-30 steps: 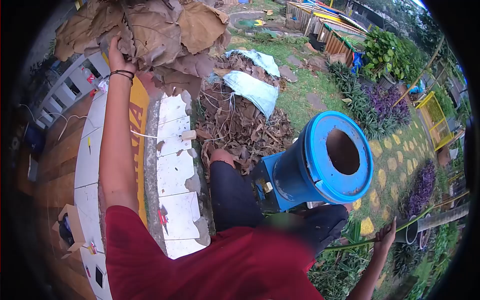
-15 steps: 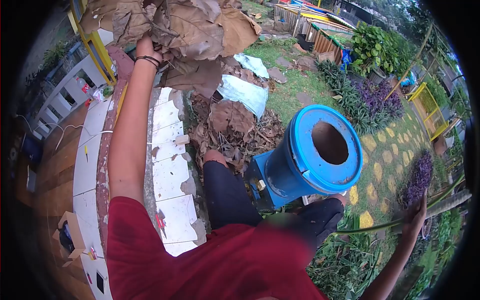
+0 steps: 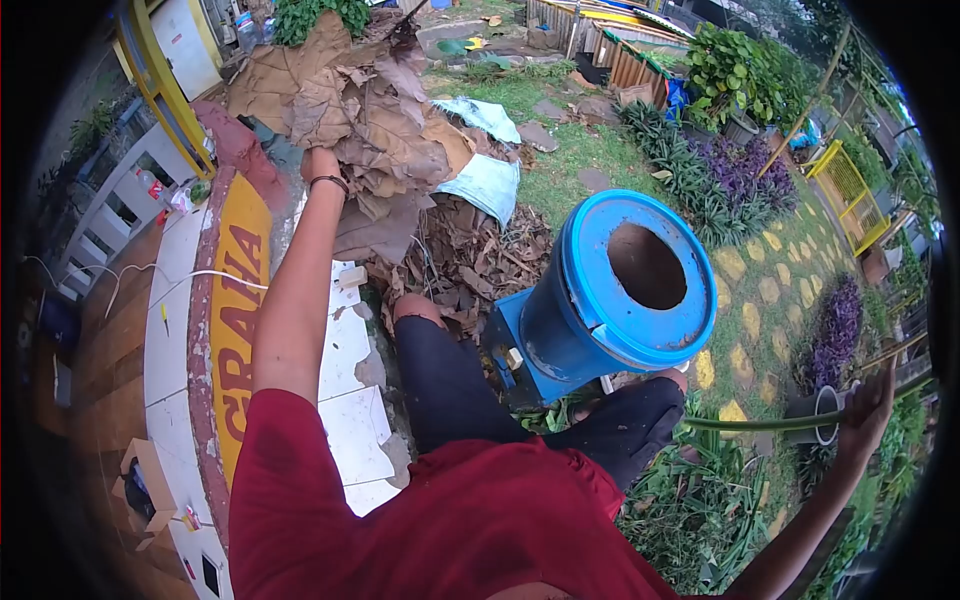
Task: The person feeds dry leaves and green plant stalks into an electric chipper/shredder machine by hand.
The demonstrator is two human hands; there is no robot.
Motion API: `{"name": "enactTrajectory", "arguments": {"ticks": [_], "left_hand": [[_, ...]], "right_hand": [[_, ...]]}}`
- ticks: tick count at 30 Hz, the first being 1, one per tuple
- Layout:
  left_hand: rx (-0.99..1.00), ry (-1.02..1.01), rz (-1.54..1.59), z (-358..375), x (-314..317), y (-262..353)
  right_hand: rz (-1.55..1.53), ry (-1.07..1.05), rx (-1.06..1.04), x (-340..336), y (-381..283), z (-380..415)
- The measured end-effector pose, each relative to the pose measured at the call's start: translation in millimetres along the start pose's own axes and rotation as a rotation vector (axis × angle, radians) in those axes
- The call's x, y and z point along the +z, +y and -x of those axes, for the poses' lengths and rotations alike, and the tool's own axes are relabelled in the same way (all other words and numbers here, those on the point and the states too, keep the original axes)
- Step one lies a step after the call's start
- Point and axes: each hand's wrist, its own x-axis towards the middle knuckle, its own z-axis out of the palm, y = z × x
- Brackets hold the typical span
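Note:
My left hand [image 3: 320, 163] is closed on a large bunch of dry brown leaves [image 3: 375, 125], raised over the heap at the left; the leaves hide some of its fingers. Out to the right, my right hand [image 3: 868, 408] is closed round a long green stalk [image 3: 765, 424], which points in toward my knee. Between my legs stands a blue drum-shaped bin [image 3: 555, 325], tilted in view, with a round hole in its blue lid [image 3: 690, 290]. More dry leaves [image 3: 470, 250] lie in a heap beyond my knee.
A white tiled ledge [image 3: 355, 430] runs along my left, with a yellow lettered panel [image 3: 240, 300] beside it. Light blue sheets [image 3: 482, 188] lie on the leaf heap. Cut greenery [image 3: 690, 500] is piled at the lower right. A stepping-stone path [image 3: 740, 360] crosses the grass.
My left hand and the bunch of leaves have come lower and a little right in view, showing the yellow lettering. My right hand has risen slightly with the stalk, which now lies flatter.

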Motion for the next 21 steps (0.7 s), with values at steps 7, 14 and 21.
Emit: {"name": "enactTrajectory", "arguments": {"ticks": [7, 14, 21], "left_hand": [[-0.121, 0.000, 0.097, 8.8, 25.0, 28.7], [-0.234, -0.497, 0.364, 51.3, 98.3, 129.6], [-0.309, -0.910, 0.600, 201.8, 174.1, 262.8]], "right_hand": [[-0.091, -0.352, -0.226, -85.2, -66.6, -99.5], [-0.135, -0.672, -0.246, -67.1, -155.0, -90.9], [-0.076, -0.993, -0.261, -39.0, -172.7, -69.9]]}}
